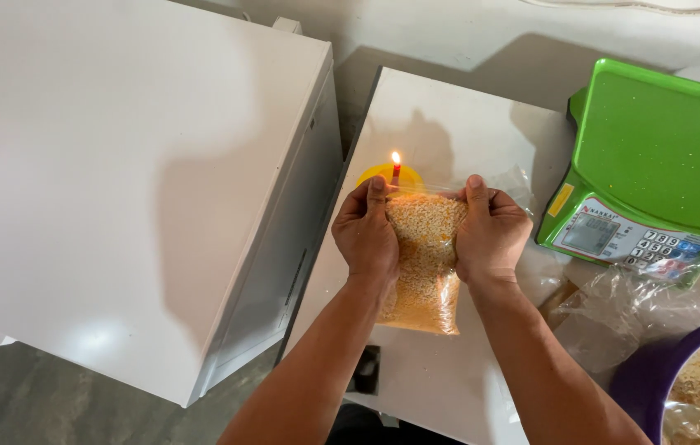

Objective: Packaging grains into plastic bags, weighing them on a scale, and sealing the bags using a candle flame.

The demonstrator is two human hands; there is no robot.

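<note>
Centrally, both hands grip one clear plastic bag filled with pale orange-yellow crumbs, holding it upright above a white tabletop. The left hand is closed around the bag's left edge, thumb on the near face and fingers wrapped behind; the right hand is closed the same way on the right edge. Both thumbs press near the bag's top, where the empty plastic is pulled flat between them.

Just beyond that top edge burns a thin red candle with a small flame — it stands on a round yellow holder, mostly hidden behind the left hand. The flame sits very close to the bag's upper edge; whether they touch cannot be told.

To the right stands a green plastic weighing scale with a flat pan, a grey display and a keypad. Near the right forearm lie crumpled clear plastic bags, and at the lower right corner shows part of a purple bowl holding more of the same crumbs. To the left — apart from the table — stands a large white cabinet-like box.
</note>
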